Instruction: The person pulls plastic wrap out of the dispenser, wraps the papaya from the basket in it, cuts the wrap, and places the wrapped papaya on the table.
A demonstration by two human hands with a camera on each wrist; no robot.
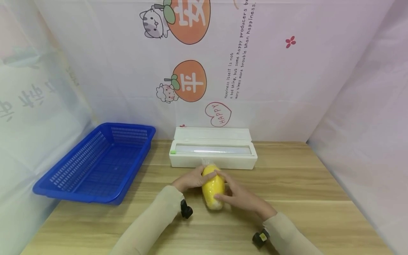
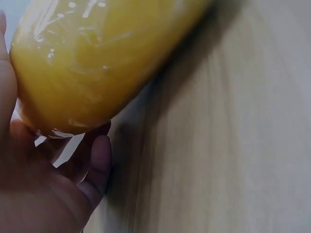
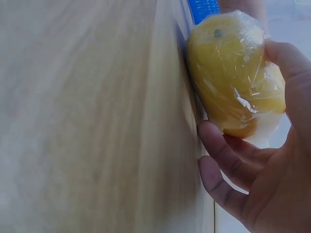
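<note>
An oblong yellow melon point(image 1: 213, 189), wrapped in clear cling film, lies on the wooden table between both hands. From its far left side the left hand point(image 1: 194, 178) grips it, with the thumb across the top. On the right the right hand point(image 1: 240, 194) holds it between thumb and curved fingers. The film looks wrinkled and shiny over the melon point(image 3: 233, 73) in the right wrist view, where a small greenish spot shows at one end. Close behind the melon stands a white cling film dispenser point(image 1: 213, 162), its lid point(image 1: 213, 134) raised and a roll inside.
At the left a blue plastic basket point(image 1: 130, 177) with slotted sides sits on the table point(image 1: 287, 184). White printed sheeting point(image 1: 271, 78) closes off the back and both sides. A small green slider point(image 1: 173, 152) is on the dispenser's left end.
</note>
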